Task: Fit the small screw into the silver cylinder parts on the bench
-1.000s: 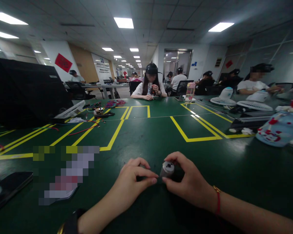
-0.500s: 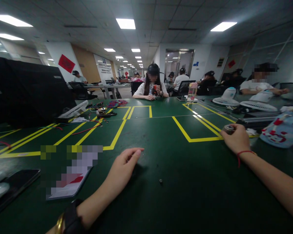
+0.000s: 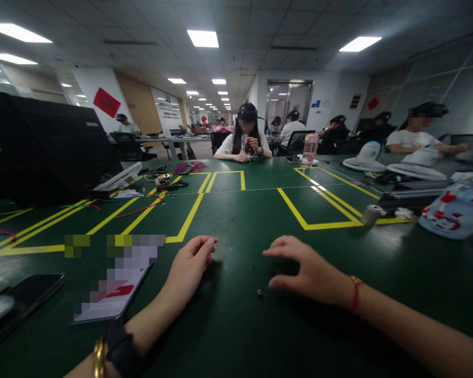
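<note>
My right hand [image 3: 305, 270] hovers over the green table, thumb and fingers spread apart with nothing between them. Just left of its thumb lies a small dark ring-shaped part [image 3: 259, 293]; a tiny dark speck [image 3: 254, 268] is beyond it. My left hand [image 3: 195, 257] has its fingertips pressed together. Whatever it may hold is hidden by the fingers. A silvery metal cylinder, like a small motor [image 3: 372, 215], stands on the table near the yellow tape at the right, apart from both hands.
A phone [image 3: 118, 286] lies left of my left arm. Yellow tape [image 3: 307, 227] marks the green table. A blue patterned bottle [image 3: 453, 207] stands at right, with white fans [image 3: 415, 171] behind. Wires [image 3: 189, 167] lie at back left. A person [image 3: 246, 142] sits opposite.
My right hand has let go of the metal cylinder at the right and moved left toward the small ring part, opening. My left hand has drawn back slightly, its fingers curling in.
</note>
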### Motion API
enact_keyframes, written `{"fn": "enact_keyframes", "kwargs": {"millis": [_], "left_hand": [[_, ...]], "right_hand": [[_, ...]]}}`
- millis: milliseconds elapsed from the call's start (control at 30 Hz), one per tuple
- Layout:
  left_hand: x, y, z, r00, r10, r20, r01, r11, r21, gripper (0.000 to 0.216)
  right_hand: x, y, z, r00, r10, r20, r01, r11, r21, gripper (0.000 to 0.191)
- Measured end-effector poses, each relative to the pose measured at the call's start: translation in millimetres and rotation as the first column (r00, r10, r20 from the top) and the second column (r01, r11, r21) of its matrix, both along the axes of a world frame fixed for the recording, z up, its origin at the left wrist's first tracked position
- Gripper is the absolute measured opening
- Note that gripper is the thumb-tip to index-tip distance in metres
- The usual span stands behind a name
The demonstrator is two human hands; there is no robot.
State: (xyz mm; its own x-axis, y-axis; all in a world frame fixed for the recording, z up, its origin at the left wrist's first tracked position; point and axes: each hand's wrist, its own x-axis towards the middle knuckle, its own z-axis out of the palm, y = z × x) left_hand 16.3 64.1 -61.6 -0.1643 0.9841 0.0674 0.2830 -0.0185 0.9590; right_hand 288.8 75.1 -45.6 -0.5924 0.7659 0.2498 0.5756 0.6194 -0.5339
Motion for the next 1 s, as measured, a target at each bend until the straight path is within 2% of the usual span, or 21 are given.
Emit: {"fn": "enact_keyframes", "kwargs": {"millis": [67,133,200,233,267,300,333,367,400,433,467,533,633,733,1000], "left_hand": [[-0.6,0.6,-1.0,1.0,0.005,-0.026,-0.005,1.0,0.005,0.036],[-0.7,1.3,-1.8,0.999,0.009,-0.05,-0.009,1.0,0.008,0.036],[-0.7,1.6,-2.1,0.998,0.003,-0.069,-0.003,1.0,0.007,0.036],[-0.7,1.5,-2.0,0.997,-0.004,-0.077,0.004,1.0,0.005,0.035],[-0.6,1.3,-1.7,0.996,-0.01,-0.084,0.011,1.0,0.003,0.035],[-0.5,1.0,-1.3,0.996,-0.016,-0.09,0.017,1.0,0.002,0.035],[-0.2,0.6,-0.8,0.995,-0.021,-0.096,0.021,1.0,-0.001,0.034],[0.2,0.2,-0.1,0.994,-0.026,-0.103,0.025,1.0,-0.006,0.034],[0.8,-0.2,0.7,0.994,-0.029,-0.11,0.028,1.0,-0.011,0.034],[1.4,-0.5,1.5,0.992,-0.034,-0.118,0.032,0.999,-0.017,0.034],[2.1,-0.8,2.4,0.991,-0.038,-0.128,0.036,0.999,-0.021,0.033],[3.4,-1.3,4.1,0.988,-0.043,-0.148,0.039,0.999,-0.027,0.033],[4.2,-2.3,5.9,0.986,-0.041,-0.164,0.036,0.999,-0.033,0.033],[4.1,-3.6,6.6,0.984,-0.047,-0.172,0.042,0.999,-0.031,0.033],[3.7,-4.3,7.9,0.98,-0.049,-0.191,0.045,0.999,-0.025,0.034]], "right_hand": [[-26.9,-19.6,-2.8,0.989,0.15,-0.02,-0.15,0.987,-0.05,0.028],[-33.1,-23.5,-2.7,0.988,0.143,-0.054,-0.146,0.988,-0.047,0.016],[-18.4,-10.1,2.1,0.995,0.011,-0.1,-0.007,0.999,0.041,0.018],[-3.9,1.7,5.9,0.986,-0.114,-0.122,0.129,0.983,0.128,0.019],[14.6,15.5,9.9,0.952,-0.266,-0.149,0.295,0.928,0.229,0.021],[36.1,30.0,13.6,0.89,-0.418,-0.185,0.456,0.829,0.322,0.023],[59.9,44.1,16.5,0.793,-0.571,-0.213,0.604,0.689,0.401,0.024],[84.6,56.7,18.1,0.708,-0.66,-0.251,0.693,0.582,0.425,0.026],[109.0,67.1,18.2,0.643,-0.717,-0.269,0.746,0.507,0.432,0.027],[132.2,75.2,16.7,0.586,-0.762,-0.274,0.784,0.449,0.428,0.026],[153.0,80.9,13.8,0.546,-0.793,-0.27,0.81,0.418,0.411,0.025],[185.3,86.9,5.4,0.479,-0.845,-0.239,0.848,0.375,0.374,0.023],[209.1,90.7,-7.3,0.412,-0.885,-0.215,0.885,0.333,0.326,0.022],[214.0,94.9,-13.9,0.376,-0.897,-0.233,0.905,0.301,0.301,0.024],[216.0,99.5,-16.6,0.335,-0.898,-0.287,0.935,0.279,0.219,0.028]]}}
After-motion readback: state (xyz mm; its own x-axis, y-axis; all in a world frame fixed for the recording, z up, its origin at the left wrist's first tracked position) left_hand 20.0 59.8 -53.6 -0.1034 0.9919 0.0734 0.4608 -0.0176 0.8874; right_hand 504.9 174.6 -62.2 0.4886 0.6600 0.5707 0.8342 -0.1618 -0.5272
